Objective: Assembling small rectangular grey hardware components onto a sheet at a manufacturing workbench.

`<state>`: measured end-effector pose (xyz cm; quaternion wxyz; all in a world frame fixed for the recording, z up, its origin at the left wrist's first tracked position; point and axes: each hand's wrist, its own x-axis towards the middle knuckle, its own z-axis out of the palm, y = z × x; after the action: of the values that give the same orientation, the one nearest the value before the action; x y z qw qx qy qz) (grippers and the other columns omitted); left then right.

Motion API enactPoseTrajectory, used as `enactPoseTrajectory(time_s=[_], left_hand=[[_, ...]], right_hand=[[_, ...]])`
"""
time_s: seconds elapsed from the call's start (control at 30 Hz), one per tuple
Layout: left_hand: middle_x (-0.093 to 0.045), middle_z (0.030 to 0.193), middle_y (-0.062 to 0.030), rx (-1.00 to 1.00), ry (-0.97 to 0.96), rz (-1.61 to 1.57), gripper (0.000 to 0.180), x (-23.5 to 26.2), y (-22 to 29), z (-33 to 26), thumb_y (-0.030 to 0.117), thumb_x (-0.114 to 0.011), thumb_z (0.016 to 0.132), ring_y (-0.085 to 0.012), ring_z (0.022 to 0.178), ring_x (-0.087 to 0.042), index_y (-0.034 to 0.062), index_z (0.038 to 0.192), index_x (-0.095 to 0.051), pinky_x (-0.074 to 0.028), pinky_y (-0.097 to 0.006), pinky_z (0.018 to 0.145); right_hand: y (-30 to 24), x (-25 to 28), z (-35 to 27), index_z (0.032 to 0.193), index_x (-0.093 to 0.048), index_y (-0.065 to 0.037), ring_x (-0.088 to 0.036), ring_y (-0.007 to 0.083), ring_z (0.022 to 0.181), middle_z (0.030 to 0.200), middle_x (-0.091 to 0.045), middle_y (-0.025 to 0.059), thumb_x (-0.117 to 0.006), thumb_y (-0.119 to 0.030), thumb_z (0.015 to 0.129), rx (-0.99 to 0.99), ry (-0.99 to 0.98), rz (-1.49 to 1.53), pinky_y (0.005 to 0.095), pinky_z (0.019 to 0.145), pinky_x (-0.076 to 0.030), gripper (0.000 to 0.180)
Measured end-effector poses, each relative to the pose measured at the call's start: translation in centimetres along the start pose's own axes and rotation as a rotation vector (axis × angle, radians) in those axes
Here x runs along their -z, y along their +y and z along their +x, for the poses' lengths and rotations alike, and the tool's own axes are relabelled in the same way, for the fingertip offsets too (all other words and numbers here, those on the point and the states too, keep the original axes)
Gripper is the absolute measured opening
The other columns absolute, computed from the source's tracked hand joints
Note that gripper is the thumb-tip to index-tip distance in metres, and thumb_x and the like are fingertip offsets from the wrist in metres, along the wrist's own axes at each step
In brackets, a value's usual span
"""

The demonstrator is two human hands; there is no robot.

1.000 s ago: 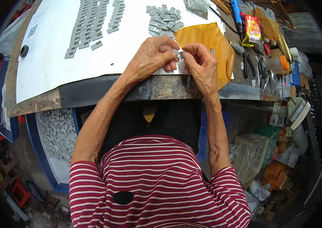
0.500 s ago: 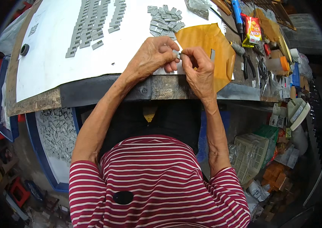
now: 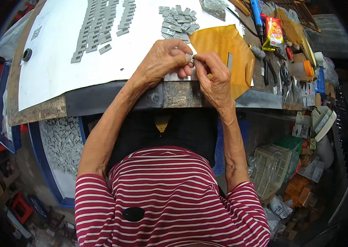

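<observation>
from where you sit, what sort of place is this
Probably a small workshop: small grey parts lie heaped and lined up on the white-covered table, black-handled pliers lie at its right, and a blue bin below holds many similar pieces.

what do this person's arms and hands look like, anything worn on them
The left hand and right hand wear no gloves, and no watch or bracelet shows at either wrist. The forearms are uncovered. The short sleeves are maroon with thin, pale stripes and end around the elbows.
</observation>
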<state>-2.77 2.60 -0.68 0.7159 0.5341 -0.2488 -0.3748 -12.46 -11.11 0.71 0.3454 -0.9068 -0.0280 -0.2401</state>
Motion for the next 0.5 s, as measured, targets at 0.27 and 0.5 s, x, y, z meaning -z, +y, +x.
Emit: enactPoseTrajectory(time_s=[0.27,0.5], left_hand=[[-0.062,0.069,-0.0107,0.005,-0.007,-0.056,0.021,0.27,0.10,0.04,0.009,-0.056,0.080,-0.0131,0.058,-0.059,-0.0041,0.096,-0.054,-0.049,-0.022,0.059],[-0.062,0.069,-0.0108,0.011,-0.013,-0.061,0.021,0.21,0.13,0.08,0.010,-0.057,0.080,-0.0132,0.059,-0.059,-0.0025,0.097,-0.054,-0.049,-0.022,0.060]], right_hand=[[-0.28,-0.55,-0.29,0.090,-0.056,0.001,-0.057,0.0238,0.064,0.077,-0.054,0.0127,-0.057,0.004,0.076,0.022,0.089,0.032,0.0302,0.055,-0.045,0.015],[-0.33,-0.37,-0.58,0.092,-0.055,0.003,-0.056,0.0100,0.061,0.076,-0.058,0.0061,-0.058,0.000,0.080,-0.346,0.061,0.378,0.0227,0.052,-0.045,0.013]])
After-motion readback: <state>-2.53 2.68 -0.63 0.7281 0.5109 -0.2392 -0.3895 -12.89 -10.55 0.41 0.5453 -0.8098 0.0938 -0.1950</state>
